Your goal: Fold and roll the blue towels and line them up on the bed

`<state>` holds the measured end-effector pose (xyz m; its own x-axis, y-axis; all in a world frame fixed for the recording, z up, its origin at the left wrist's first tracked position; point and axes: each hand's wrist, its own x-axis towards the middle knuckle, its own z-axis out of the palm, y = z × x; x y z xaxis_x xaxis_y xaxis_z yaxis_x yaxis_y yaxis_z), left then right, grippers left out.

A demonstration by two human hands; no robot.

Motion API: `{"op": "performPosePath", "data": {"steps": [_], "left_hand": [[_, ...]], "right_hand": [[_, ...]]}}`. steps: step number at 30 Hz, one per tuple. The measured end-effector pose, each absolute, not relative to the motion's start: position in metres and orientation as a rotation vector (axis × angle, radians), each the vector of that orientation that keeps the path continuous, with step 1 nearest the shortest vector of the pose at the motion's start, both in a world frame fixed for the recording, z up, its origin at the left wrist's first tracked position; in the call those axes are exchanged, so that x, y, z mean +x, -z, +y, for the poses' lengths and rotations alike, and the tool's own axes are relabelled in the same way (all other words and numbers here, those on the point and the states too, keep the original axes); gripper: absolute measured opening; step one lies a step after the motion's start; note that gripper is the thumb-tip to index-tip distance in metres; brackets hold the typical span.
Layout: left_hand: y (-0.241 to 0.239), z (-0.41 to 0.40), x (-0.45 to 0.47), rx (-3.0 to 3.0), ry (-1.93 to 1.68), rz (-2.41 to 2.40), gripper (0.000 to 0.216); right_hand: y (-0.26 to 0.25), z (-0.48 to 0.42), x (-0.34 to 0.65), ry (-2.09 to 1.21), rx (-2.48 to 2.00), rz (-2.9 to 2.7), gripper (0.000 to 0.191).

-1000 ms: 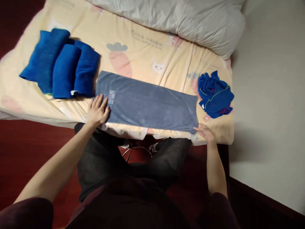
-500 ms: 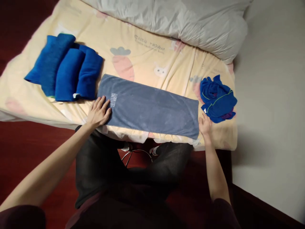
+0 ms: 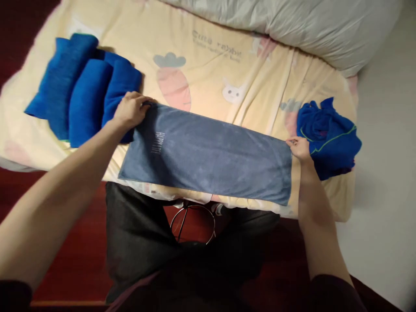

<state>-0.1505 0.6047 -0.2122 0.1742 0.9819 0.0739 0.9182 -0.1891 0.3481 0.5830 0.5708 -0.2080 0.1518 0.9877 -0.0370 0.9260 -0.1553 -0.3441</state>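
Note:
A grey-blue towel [image 3: 208, 151] with white lettering near its left end lies spread lengthwise along the near side of the bed. My left hand [image 3: 132, 110] pinches its far left corner, fingers closed over the edge. At the far right corner, my right hand [image 3: 299, 146] is closed too, thumb and fingertips on the towel's edge. Close by the left hand are folded blue towels [image 3: 89, 97], laid side by side. A crumpled blue cloth [image 3: 329, 134] with green edging sits just beyond my right hand.
The bed [image 3: 208, 86] has a yellow sheet printed with carrots and rabbits. A white quilt [image 3: 312, 30] is bunched along its far side. To the right stands a pale wall [image 3: 383, 182]. My legs and a wire-framed round object [image 3: 193, 223] are below the near edge.
Both hands have moved from the towel's ends to its far corners and closed on them. The left hand lay flat before. The view has also shifted slightly.

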Motion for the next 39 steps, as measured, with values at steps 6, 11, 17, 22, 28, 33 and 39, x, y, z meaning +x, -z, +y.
{"op": "performPosePath", "data": {"steps": [6,11,17,22,28,33,39], "left_hand": [[0.214,0.615,-0.147,2.199,-0.528,1.783,0.053],[0.203,0.568,-0.112,2.129,-0.698,2.012,0.052],[0.212,0.465,-0.094,2.073,-0.486,1.867,0.070],[0.212,0.413,-0.097,1.999,-0.406,1.948,0.069],[0.210,0.398,-0.104,2.066,-0.431,1.871,0.070],[0.212,0.371,-0.104,2.071,-0.528,1.891,0.071],[0.215,0.315,-0.089,1.955,-0.624,2.027,0.070]], "right_hand": [[0.208,0.562,0.563,-0.090,-2.279,-1.752,0.024],[0.202,0.514,0.522,0.178,-2.129,-1.746,0.043],[0.212,0.385,0.509,-0.114,-2.083,-1.931,0.059],[0.221,0.329,0.516,-0.213,-2.159,-2.093,0.063],[0.212,0.322,0.522,-0.136,-2.126,-2.241,0.065],[0.199,0.302,0.530,-0.123,-2.201,-2.365,0.065],[0.161,0.308,0.532,-0.244,-2.431,-2.497,0.061]]}}
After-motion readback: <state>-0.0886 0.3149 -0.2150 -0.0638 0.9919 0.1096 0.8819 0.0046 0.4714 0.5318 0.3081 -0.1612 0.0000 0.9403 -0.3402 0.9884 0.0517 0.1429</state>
